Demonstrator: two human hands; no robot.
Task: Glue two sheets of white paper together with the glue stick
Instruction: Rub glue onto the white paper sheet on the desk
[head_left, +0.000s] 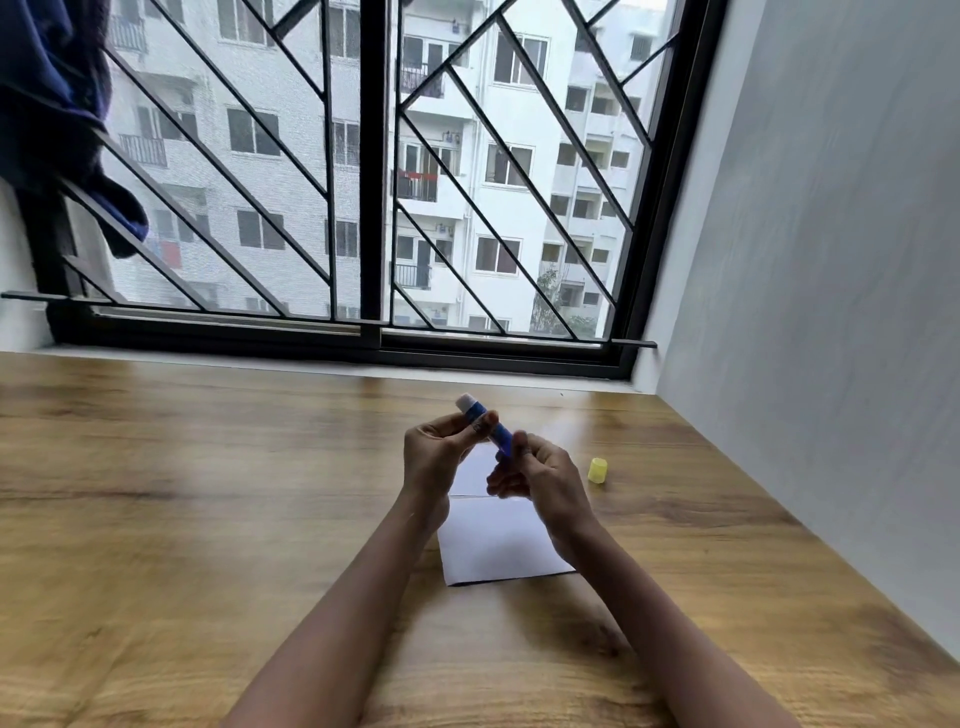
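The blue glue stick (487, 427) is held in the air just below the middle of the frame, tilted so its uncapped white tip points up and to the left. The left hand (435, 457) pinches the upper part of the barrel between thumb and fingertips, and the right hand (540, 475) grips the lower end with its fingers curled around it. Directly beneath the hands, two sheets of white paper (496, 540) lie flat on the wooden table (208, 493), one edge to edge behind the other. The yellow cap (598, 470) stands on the table just right of the right hand, apart from the paper. A barred window (371, 166) fills the upper frame, with dark blue cloth (52, 104) hanging at upper left.
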